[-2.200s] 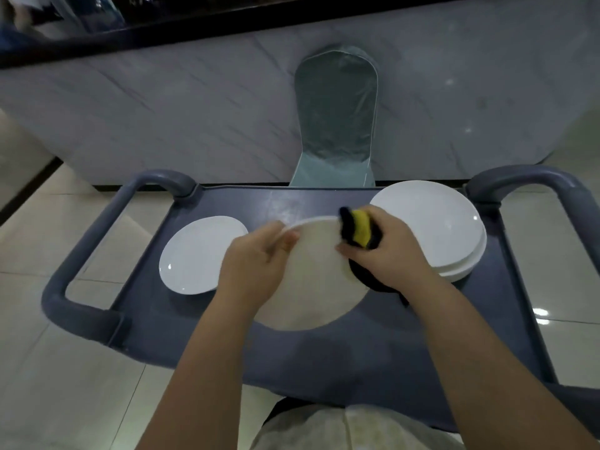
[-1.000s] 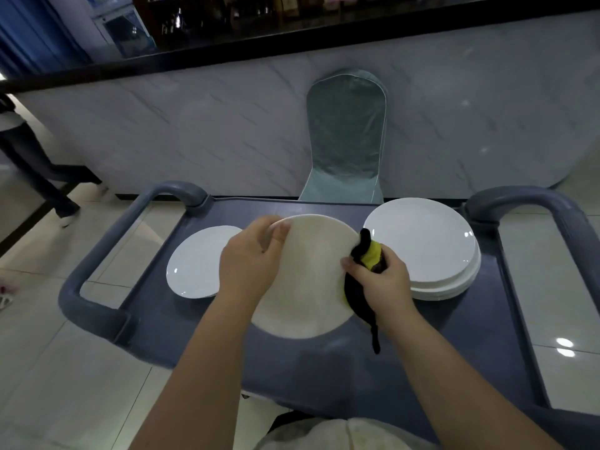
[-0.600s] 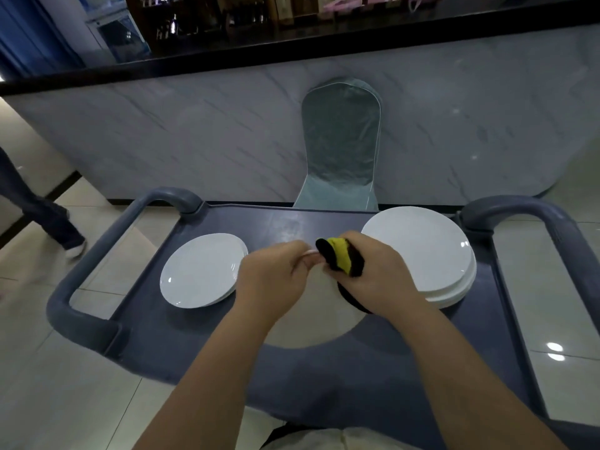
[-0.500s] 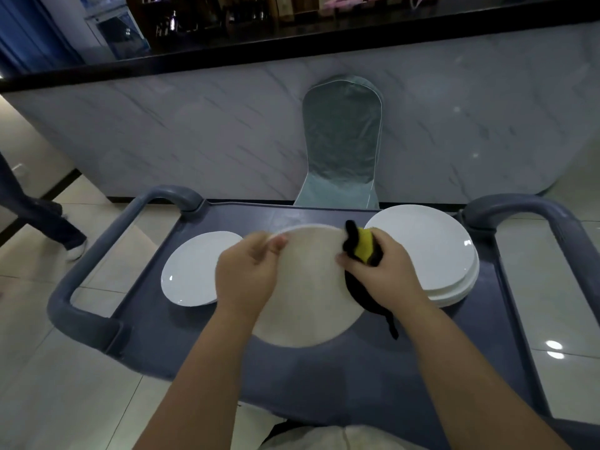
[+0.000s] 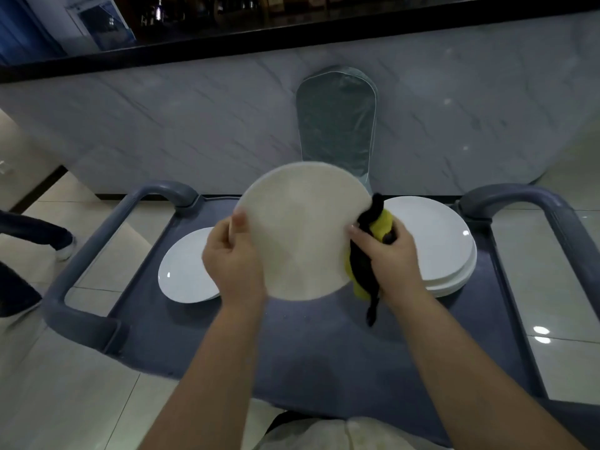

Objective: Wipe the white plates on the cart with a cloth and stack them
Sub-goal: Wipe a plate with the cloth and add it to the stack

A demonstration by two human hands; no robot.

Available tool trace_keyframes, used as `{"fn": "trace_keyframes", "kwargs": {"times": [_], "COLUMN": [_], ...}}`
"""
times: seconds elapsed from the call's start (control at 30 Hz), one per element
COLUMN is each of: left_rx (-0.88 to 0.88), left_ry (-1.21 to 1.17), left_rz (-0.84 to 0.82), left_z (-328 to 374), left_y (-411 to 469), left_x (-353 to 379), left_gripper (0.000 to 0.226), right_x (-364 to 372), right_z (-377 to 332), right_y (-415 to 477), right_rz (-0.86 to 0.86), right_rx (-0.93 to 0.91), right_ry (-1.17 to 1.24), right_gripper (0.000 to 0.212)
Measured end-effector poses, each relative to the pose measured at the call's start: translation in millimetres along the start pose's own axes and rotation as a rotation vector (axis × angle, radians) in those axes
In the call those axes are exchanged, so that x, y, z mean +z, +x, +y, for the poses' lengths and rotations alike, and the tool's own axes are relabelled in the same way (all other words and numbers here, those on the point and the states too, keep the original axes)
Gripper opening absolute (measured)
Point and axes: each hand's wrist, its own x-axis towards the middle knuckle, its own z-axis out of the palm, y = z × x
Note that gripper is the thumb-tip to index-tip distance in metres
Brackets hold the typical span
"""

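White plate (image 5: pixel 302 235), round, matt underside or back towards the camera, held raised and tilted above the middle of the cart, clear of its top. Left hand (image 5: pixel 232 258): grips the plate's left edge, thumb on the near face, the other fingers hidden behind the plate. Right hand (image 5: pixel 393 254): fingers curled round a cloth (image 5: pixel 363 267), yellow and black, bunched against the plate's right edge, with one black end hanging down below the hand. Stack of plates (image 5: pixel 435 241): white, several deep, exact count not readable, lying flat on the right part of the cart just behind the right hand. Single plate (image 5: pixel 185 271): white, glossy, lying flat on the left part of the cart, partly covered by the left hand, well apart from the stack. Cart (image 5: pixel 308 345): blue-grey, flat top with a low rim, a looped handle (image 5: pixel 97 241) on the left side and another, the right handle (image 5: pixel 552 216), opposite. Chair (image 5: pixel 337 121): rounded back in a grey-green cover, standing beyond the far edge of the cart against a marble wall (image 5: pixel 162 125). Floor (image 5: pixel 65 384): pale glossy tiles on both sides of the cart. Another person's leg (image 5: pixel 32 228), dark trousers and a light shoe, at the left edge.
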Motion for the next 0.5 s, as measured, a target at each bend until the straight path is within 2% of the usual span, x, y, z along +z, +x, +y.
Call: {"fn": "trace_keyframes", "kwargs": {"times": [0.03, 0.1, 0.17, 0.2, 0.23, 0.3, 0.4, 0.5], "left_rx": [-0.171, -0.387, -0.472, -0.476, -0.441, -0.247, 0.092, 0.363], "left_ry": [-0.119, -0.217, -0.163, -0.09, -0.015, 0.099, 0.295, 0.606], "left_rz": [0.077, 0.148, 0.039, -0.059, -0.156, -0.25, -0.411, -0.541], "left_z": [-1.8, -20.2, -42.6, -50.4, -55.4, -54.0, -29.4, -9.6], "left_y": [-10.1, -28.1, -35.1, -34.4, -31.2, -19.7, -4.3, 2.1], "left_x": [6.1, 12.8, 2.6, -6.9, -16.7, -31.4, -30.8, -17.6], "left_gripper": [0.04, 0.035, 0.031, 0.028, 0.024, 0.011, 0.024, 0.023], "right_x": [6.2, 16.0, 15.3, 9.8, 2.9, -11.4, -18.5, -11.2], "right_z": [9.5, 27.4, 38.0, 41.6, 42.2, 38.4, 30.0, 17.7], "right_y": [-6.6, -15.5, -17.1, -15.1, -12.5, -7.2, -4.3, -5.7], "right_rz": [0.045, 0.126, 0.171, 0.182, 0.183, 0.152, 0.003, -0.145], "right_rx": [0.132, 0.324, 0.384, 0.349, 0.29, 0.158, -0.045, -0.165], "right_ry": [0.15, 0.262, 0.234, 0.179, 0.101, -0.087, -0.363, -0.54], "right_gripper": [0.025, 0.023, 0.019, 0.018, 0.018, 0.017, 0.022, 0.026]}}
